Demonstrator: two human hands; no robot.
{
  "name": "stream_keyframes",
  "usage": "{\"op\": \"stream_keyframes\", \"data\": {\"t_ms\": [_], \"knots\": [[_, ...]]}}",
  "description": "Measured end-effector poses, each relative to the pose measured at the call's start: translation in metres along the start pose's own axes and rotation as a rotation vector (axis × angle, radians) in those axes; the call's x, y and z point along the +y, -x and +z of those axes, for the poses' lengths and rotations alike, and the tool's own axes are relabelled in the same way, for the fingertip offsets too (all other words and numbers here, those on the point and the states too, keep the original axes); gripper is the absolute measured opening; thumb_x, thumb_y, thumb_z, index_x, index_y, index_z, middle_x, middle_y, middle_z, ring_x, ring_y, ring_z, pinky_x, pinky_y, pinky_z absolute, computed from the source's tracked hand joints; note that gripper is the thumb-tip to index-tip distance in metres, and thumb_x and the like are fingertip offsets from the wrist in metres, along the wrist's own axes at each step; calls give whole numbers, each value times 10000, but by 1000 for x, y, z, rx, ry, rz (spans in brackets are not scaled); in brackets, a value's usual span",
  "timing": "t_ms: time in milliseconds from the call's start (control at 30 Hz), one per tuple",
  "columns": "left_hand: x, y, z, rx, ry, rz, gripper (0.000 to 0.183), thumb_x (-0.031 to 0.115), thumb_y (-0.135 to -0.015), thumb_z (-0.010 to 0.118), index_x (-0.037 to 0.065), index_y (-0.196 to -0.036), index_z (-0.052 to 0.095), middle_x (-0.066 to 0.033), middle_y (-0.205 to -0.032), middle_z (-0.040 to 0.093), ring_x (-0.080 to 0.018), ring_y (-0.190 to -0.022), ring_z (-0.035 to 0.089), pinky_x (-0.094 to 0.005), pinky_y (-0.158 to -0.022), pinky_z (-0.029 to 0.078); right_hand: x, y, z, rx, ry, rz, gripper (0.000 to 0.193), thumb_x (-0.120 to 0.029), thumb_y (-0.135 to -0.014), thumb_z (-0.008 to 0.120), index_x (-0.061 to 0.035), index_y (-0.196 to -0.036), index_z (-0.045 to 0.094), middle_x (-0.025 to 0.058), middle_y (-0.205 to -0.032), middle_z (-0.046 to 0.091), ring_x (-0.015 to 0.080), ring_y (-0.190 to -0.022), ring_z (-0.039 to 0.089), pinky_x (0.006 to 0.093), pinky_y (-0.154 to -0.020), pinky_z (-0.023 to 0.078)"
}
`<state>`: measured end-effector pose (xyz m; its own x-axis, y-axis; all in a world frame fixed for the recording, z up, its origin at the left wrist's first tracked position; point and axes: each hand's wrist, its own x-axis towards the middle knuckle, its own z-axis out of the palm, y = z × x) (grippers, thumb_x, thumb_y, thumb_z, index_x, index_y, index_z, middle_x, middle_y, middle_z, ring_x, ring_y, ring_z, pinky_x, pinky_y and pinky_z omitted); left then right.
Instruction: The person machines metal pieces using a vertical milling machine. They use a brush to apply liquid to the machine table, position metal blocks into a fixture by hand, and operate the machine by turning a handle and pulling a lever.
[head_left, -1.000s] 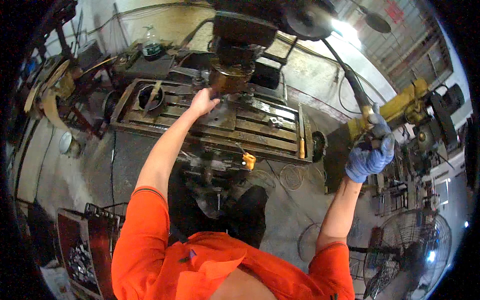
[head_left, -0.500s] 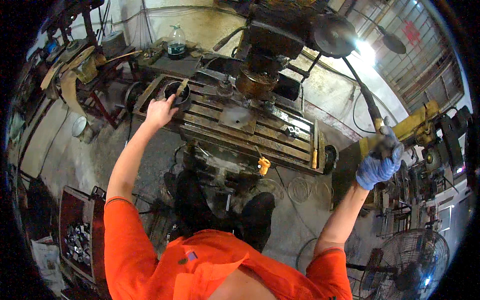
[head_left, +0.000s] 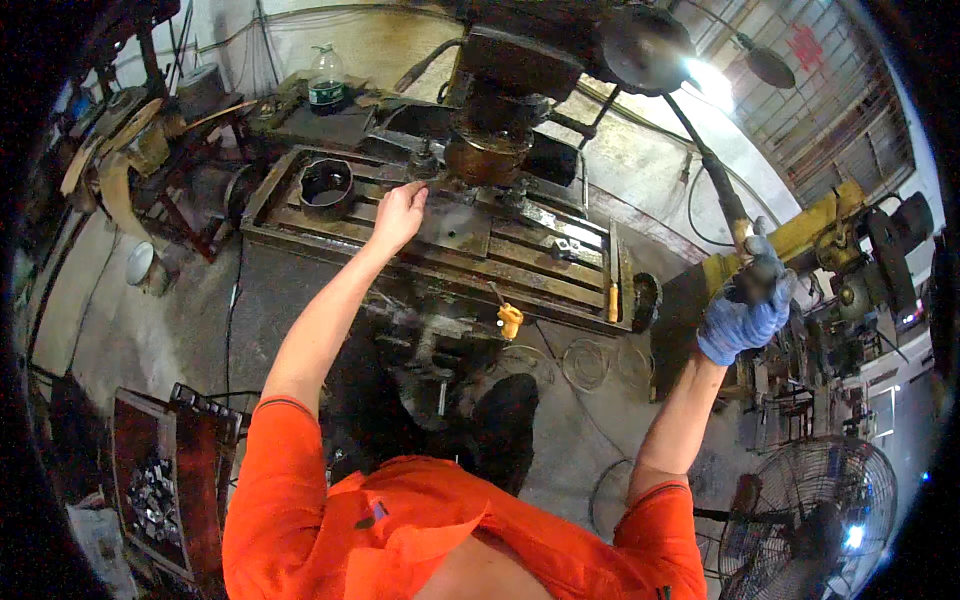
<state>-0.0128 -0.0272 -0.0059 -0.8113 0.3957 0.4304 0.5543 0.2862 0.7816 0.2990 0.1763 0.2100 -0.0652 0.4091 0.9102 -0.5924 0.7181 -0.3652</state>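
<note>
My bare left hand point(head_left: 400, 215) is closed above the slotted machine table point(head_left: 375, 232), just in front of the spindle head point(head_left: 490, 150). Its fingers pinch what seems to be the brush that stood in the pot; the brush itself is hidden by the hand. To the left of that hand, the round dark pot point(head_left: 326, 203) sits on the table with no handle sticking out. My right hand point(head_left: 748, 310), in a blue-grey glove with a dark stained palm, is raised at the right and wrapped round the lower end of a long lever point(head_left: 722, 180).
On the table lie small metal blocks point(head_left: 567, 248) and a yellow-handled file point(head_left: 613, 300). A yellow-handled tool point(head_left: 509, 321) hangs at the table's front edge. A fan point(head_left: 815, 515) stands lower right, a box of metal pieces point(head_left: 155, 495) lower left. A plastic bottle point(head_left: 326, 80) is behind.
My left hand has moved right from the pot to in front of the spindle, and the yellowish handle is gone from the pot. My right hand stays on the lever. The view has shifted slightly.
</note>
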Motion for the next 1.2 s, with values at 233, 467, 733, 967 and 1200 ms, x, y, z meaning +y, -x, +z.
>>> {"op": "stream_keyframes", "data": {"t_ms": [233,467,733,967,1200], "knots": [[-11,0,36,-4,-47,8,269,188,-825,514,15,-1012,602,-206,-920,604,-352,-895,575,-409,-762,461,2,3,-2,37,-15,43,345,-293,-869,409,-25,-671,497,125,-744,573,251,-800,552,539,-1004,275],[-30,2,24,-14,9,94,284,171,-832,507,-2,-1041,590,-180,-830,636,-302,-743,631,-374,-683,479,8,18,-15,45,-205,215,326,-286,-863,456,12,-824,584,161,-904,601,253,-942,529,431,-1034,238],[1,24,2,-268,287,-195,284,149,-876,467,-30,-1072,566,-99,-630,601,-138,-436,541,-283,-471,445,7,31,-6,90,-49,150,276,-248,-867,436,-24,-710,477,114,-793,547,240,-868,506,447,-1026,244],[-17,33,2,-210,393,-144,309,131,-876,461,-69,-1102,525,-90,-672,609,-127,-497,561,-271,-498,449,23,41,-23,25,-71,117,391,-323,-852,463,40,-772,586,72,-751,542,181,-731,473,388,-881,356],[-13,35,-2,-192,380,-162,325,146,-871,469,-65,-1113,519,-90,-683,613,-129,-484,554,-273,-497,443,19,48,-14,80,-43,142,378,-302,-845,470,5,-632,529,52,-663,498,159,-676,448,363,-853,376]]}}
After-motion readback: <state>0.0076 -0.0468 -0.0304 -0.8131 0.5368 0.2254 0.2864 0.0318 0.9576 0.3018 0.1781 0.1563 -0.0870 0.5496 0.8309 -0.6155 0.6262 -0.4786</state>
